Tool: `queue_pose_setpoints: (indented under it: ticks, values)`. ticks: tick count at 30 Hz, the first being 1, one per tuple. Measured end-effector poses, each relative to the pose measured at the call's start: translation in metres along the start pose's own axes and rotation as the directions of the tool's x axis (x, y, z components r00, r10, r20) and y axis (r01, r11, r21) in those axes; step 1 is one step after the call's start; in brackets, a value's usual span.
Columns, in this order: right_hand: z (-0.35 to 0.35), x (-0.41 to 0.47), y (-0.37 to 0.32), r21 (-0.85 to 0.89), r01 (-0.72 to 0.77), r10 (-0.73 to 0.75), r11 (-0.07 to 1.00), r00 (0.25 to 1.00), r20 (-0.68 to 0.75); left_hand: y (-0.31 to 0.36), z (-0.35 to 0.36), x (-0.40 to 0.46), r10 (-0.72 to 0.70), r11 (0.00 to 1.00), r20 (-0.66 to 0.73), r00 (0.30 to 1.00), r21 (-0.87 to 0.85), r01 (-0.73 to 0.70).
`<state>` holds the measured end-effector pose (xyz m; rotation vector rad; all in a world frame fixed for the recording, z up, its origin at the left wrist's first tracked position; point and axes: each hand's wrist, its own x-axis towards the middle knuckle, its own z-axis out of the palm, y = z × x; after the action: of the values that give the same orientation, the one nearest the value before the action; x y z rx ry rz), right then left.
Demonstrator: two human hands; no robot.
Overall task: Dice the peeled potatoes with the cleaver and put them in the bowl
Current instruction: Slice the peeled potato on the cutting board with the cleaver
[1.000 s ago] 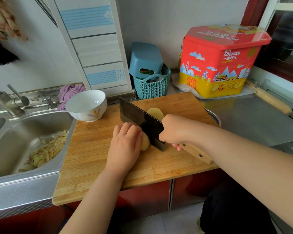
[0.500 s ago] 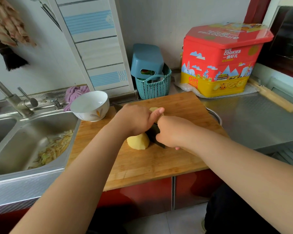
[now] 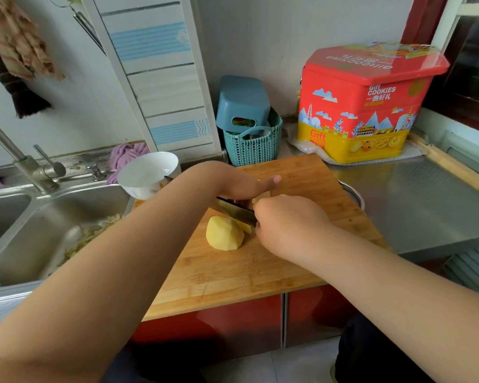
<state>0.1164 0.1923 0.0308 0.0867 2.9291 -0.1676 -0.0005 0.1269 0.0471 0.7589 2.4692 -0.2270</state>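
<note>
On the wooden cutting board point(image 3: 233, 272) lies a peeled potato half point(image 3: 224, 233), cut face turned towards the cleaver. The dark blade of the cleaver point(image 3: 235, 210) stands just behind it. My right hand point(image 3: 288, 225) grips the cleaver's handle, which it hides. My left hand point(image 3: 244, 183) reaches across over the blade, fingers stretched out to the right, above a second pale potato piece point(image 3: 260, 196) that barely shows. The white bowl point(image 3: 150, 172) stands at the board's far left corner.
A steel sink point(image 3: 39, 239) with potato peelings lies left of the board, its tap point(image 3: 25, 164) behind. A teal basket point(image 3: 252, 145) and a red cookie tin point(image 3: 365, 103) stand at the back. A rolling pin point(image 3: 448, 164) lies on the steel counter point(image 3: 426, 205) to the right.
My left hand let go of the near potato half and moved up over the cleaver to the far piece. The cleaver stays between the two pieces.
</note>
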Motion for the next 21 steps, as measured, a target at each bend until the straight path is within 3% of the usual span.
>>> queue_pose_setpoints:
  ticks: [6,8,9,10,12,13,14,15,16,17,20,21]
  values:
    - [0.001,-0.001,0.006,0.016,0.03,-0.029,0.999,0.997,-0.073,-0.004,0.001,-0.002,0.03,0.994,-0.003,1.0,-0.105,-0.03]
    - [0.005,0.001,0.009,0.028,0.04,-0.037,0.999,0.995,-0.093,-0.002,0.002,-0.007,0.108,0.982,-0.224,0.969,-0.125,-0.139]
    - [0.007,0.002,0.011,0.039,0.035,-0.031,0.999,0.995,-0.094,-0.004,0.003,-0.008,0.138,0.971,-0.414,0.9,-0.125,-0.206]
    - [0.008,0.003,0.014,0.055,0.024,-0.019,0.998,0.995,-0.094,-0.009,0.006,-0.011,0.149,0.954,-0.616,0.773,-0.115,-0.275]
    - [0.008,0.006,0.021,0.105,-0.004,0.015,0.994,0.995,-0.102,-0.023,0.021,-0.018,0.106,0.913,-0.918,0.382,-0.062,-0.403]
    - [0.007,0.008,0.025,0.13,-0.015,0.03,0.991,0.994,-0.11,-0.032,0.034,-0.021,0.059,0.896,-0.981,0.183,-0.029,-0.443]
    - [0.006,0.011,0.028,0.153,-0.023,0.04,0.988,0.993,-0.114,-0.039,0.051,-0.024,0.007,0.889,-1.0,0.028,-0.007,-0.458]
    - [0.004,0.013,0.032,0.176,-0.029,0.049,0.984,0.993,-0.108,-0.045,0.07,-0.024,-0.035,0.889,-0.997,-0.063,-0.002,-0.457]
    - [0.002,0.015,0.034,0.197,-0.037,0.055,0.98,0.994,-0.09,-0.05,0.092,-0.022,-0.056,0.894,-0.995,-0.087,-0.012,-0.449]
    - [0.001,0.016,0.035,0.213,-0.043,0.058,0.976,0.996,-0.065,-0.055,0.113,-0.017,-0.059,0.899,-0.997,-0.052,-0.03,-0.437]
    - [0.0,0.02,0.034,0.215,-0.044,0.043,0.976,0.999,0.009,-0.06,0.152,-0.005,-0.014,0.916,-0.986,0.164,-0.078,-0.392]
    - [0.001,0.02,0.032,0.215,-0.048,0.042,0.976,0.999,0.034,-0.061,0.156,-0.002,0.011,0.928,-0.978,0.207,-0.068,-0.367]
